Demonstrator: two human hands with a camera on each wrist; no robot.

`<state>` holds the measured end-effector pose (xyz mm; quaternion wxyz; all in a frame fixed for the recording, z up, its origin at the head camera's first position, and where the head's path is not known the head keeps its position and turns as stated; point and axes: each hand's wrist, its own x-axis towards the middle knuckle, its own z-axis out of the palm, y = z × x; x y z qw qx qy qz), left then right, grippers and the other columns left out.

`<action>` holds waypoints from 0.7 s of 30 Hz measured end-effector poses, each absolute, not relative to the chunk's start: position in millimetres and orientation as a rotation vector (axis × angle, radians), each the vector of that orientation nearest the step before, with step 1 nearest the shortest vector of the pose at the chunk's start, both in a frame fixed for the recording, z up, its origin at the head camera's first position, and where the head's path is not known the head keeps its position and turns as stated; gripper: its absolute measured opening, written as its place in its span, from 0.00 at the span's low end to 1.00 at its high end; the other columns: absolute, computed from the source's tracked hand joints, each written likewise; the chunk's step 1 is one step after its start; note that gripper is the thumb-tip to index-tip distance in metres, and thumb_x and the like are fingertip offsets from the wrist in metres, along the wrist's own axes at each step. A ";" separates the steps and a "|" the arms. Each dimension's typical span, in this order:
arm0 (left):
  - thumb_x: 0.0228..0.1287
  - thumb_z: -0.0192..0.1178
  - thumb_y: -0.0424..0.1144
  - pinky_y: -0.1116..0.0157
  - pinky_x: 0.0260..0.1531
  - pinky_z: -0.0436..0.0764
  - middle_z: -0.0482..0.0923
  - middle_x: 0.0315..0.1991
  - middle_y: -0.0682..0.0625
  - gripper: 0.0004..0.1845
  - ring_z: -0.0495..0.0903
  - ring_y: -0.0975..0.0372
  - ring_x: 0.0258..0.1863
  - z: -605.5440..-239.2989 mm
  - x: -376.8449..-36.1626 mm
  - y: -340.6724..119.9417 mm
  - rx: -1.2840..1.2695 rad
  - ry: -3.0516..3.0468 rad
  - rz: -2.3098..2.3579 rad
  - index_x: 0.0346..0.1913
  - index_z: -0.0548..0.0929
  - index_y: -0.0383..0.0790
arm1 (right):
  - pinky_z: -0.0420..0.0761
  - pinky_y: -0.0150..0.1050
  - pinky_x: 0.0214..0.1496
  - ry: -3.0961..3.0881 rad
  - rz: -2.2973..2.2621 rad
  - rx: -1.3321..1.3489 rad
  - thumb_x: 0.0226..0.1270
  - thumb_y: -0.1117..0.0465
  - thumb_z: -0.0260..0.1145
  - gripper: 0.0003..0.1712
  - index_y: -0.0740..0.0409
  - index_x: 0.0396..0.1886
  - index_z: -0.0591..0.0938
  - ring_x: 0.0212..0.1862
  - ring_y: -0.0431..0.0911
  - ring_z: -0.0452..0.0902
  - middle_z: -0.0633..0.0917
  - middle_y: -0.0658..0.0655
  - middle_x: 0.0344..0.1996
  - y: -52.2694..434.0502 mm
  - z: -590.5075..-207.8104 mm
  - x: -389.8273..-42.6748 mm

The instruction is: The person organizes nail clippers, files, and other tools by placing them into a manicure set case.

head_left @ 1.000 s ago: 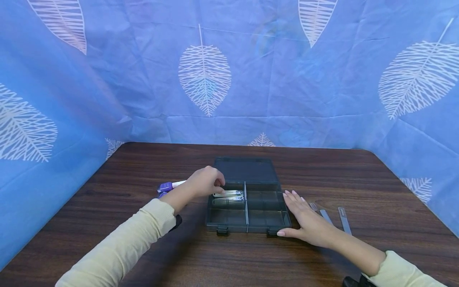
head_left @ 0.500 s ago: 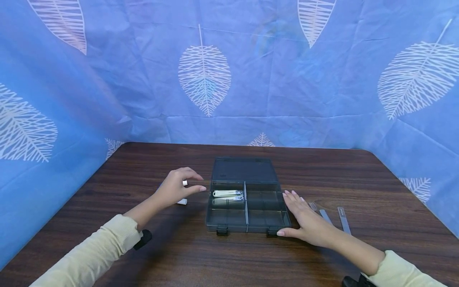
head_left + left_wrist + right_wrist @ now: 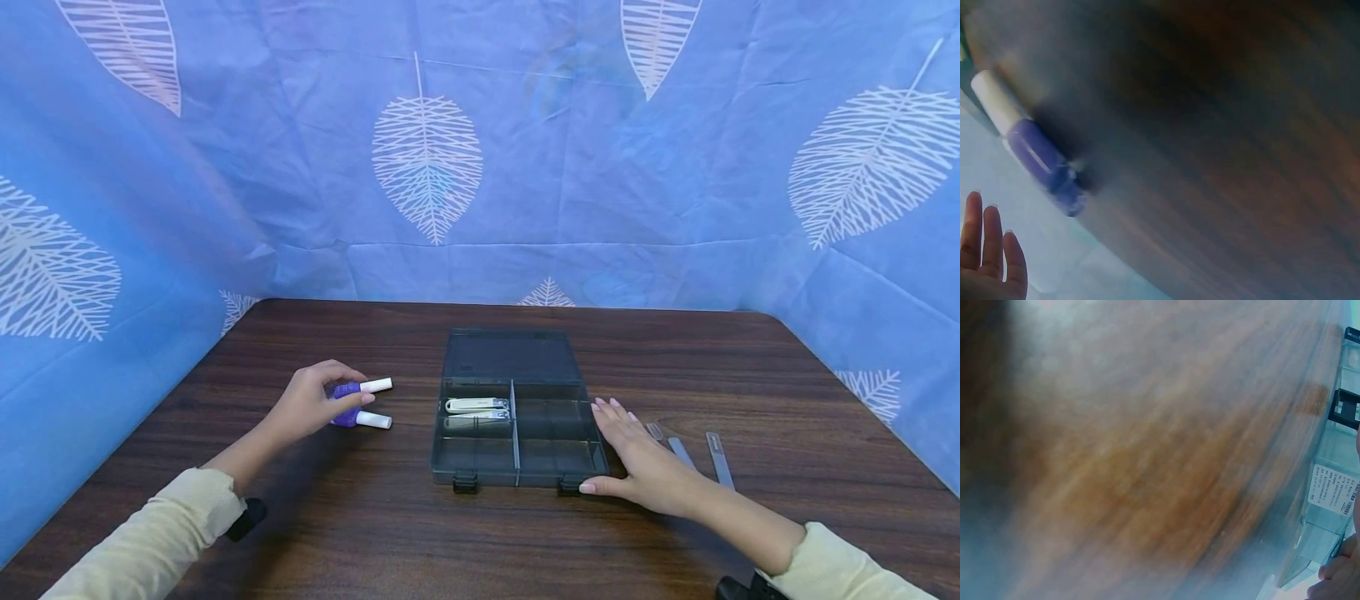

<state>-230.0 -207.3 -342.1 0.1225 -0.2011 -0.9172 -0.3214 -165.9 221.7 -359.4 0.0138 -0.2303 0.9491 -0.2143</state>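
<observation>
Two purple nail polish bottles with white caps, the far one [image 3: 375,385] and the near one [image 3: 373,421], lie on the table left of the box. My left hand [image 3: 311,402] is over their purple ends, thumb and forefinger apart; whether it touches them cannot be told. In the left wrist view, straight fingers [image 3: 991,250] show beside one bottle [image 3: 1035,150]. A dark see-through divided box [image 3: 562,477] stands with its lid laid back. Two nail clippers [image 3: 476,405] lie in its far left compartment. My right hand [image 3: 645,458] rests against the box's right side, fingers extended.
Right of the right hand lie a flat metal strip [image 3: 720,460], another metal tool [image 3: 681,452] partly behind the hand and a small fork-like end [image 3: 655,431]. A blue leaf-patterned cloth [image 3: 525,167] surrounds the wooden table [image 3: 360,517].
My left hand has moved left from above the clippers' compartment to the nail polish bottles, its fingers spreading. The right hand and the box have stayed in place.
</observation>
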 end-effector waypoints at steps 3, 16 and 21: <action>0.54 0.67 0.42 0.54 0.38 0.80 0.82 0.40 0.41 0.17 0.79 0.52 0.38 -346.0 -230.0 -214.3 -0.573 -2.698 -0.904 0.42 0.84 0.32 | 0.50 0.65 0.66 2.954 -0.671 -0.717 0.53 0.33 0.62 0.59 0.70 0.70 0.53 0.71 0.66 0.43 0.53 0.70 0.70 221.9 -359.7 -165.9; 0.52 0.68 0.42 0.50 0.44 0.79 0.81 0.41 0.41 0.18 0.79 0.52 0.41 -360.8 -227.0 -227.4 -0.553 -2.834 -0.752 0.43 0.83 0.33 | 0.50 0.66 0.66 2.953 -0.680 -0.721 0.53 0.35 0.63 0.58 0.70 0.70 0.53 0.71 0.66 0.43 0.53 0.71 0.70 221.0 -360.0 -165.4; 0.50 0.69 0.42 0.52 0.44 0.78 0.80 0.40 0.42 0.21 0.78 0.54 0.40 -364.8 -228.0 -230.0 -0.531 -2.886 -0.730 0.45 0.82 0.33 | 0.50 0.66 0.66 2.953 -0.684 -0.720 0.53 0.35 0.63 0.58 0.70 0.70 0.53 0.71 0.66 0.43 0.53 0.71 0.70 220.8 -359.4 -164.9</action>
